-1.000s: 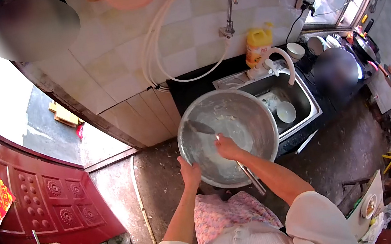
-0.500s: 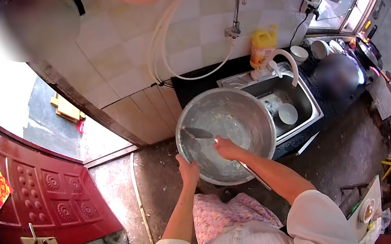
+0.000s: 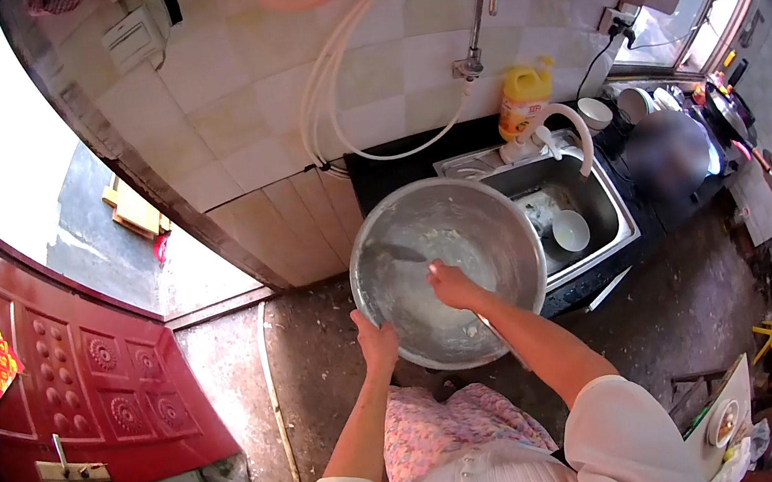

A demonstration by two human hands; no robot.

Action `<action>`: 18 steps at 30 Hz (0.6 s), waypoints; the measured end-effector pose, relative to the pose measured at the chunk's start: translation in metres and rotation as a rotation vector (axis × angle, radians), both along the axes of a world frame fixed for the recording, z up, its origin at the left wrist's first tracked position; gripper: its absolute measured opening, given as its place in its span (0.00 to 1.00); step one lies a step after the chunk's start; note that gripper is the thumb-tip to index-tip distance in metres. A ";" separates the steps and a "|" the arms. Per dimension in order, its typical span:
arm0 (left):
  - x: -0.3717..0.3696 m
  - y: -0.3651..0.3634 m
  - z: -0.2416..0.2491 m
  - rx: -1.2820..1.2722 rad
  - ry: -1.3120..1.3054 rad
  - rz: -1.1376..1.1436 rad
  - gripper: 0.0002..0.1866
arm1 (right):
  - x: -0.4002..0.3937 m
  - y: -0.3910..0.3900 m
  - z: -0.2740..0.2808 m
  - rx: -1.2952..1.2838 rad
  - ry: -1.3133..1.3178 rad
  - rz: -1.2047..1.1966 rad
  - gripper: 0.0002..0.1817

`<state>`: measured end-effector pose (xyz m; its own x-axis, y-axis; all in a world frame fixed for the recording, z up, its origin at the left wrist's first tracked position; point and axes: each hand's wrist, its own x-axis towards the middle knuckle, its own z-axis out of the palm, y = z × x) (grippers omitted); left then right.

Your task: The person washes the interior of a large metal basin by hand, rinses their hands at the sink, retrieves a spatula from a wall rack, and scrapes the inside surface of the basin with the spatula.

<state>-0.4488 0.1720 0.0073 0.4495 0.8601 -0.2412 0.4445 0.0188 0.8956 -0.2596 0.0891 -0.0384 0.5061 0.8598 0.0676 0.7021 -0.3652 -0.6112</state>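
Observation:
A large round metal basin [image 3: 525, 292] stands in front of me, its right side reaching over the sink's edge. Whitish residue streaks its inner wall and floor. My left hand [image 3: 379, 342] is closed on the near left rim, the thumb on top. Over the middle of the basin, my right hand [image 3: 456, 287] is wrapped round a long-handled metal spatula. The dark flat blade of this spatula [image 3: 400, 252] points left inside the basin, slightly blurred. Its handle runs back beneath my right forearm past the near rim.
Right of the basin, a steel sink [image 3: 615, 227] holds a white bowl [image 3: 570, 230]. A yellow jug [image 3: 523, 101] and a pale curved faucet [image 3: 579, 127] stand behind it. White hoses [image 3: 315, 102] hang on the wall. A red door [image 3: 118, 381] stands at left.
My right hand and the spatula blade have shifted slightly to the right within the basin. My left hand keeps its grip on the rim. The whole view has shifted slightly.

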 end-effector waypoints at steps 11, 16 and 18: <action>0.006 0.005 -0.003 0.035 -0.049 0.004 0.17 | -0.028 -0.018 0.031 -0.317 0.197 0.175 0.17; 0.001 0.011 -0.030 0.011 -0.258 0.064 0.19 | -0.010 -0.058 0.044 -0.433 0.408 0.301 0.18; 0.003 0.011 -0.047 0.049 -0.271 0.065 0.20 | -0.015 -0.053 0.045 -0.392 0.517 0.244 0.19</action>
<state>-0.4457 0.1829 -0.0393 0.4350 0.8971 -0.0775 0.1879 -0.0063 0.9822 -0.2741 0.0362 0.0069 0.1788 0.8649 -0.4690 0.4465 -0.4961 -0.7447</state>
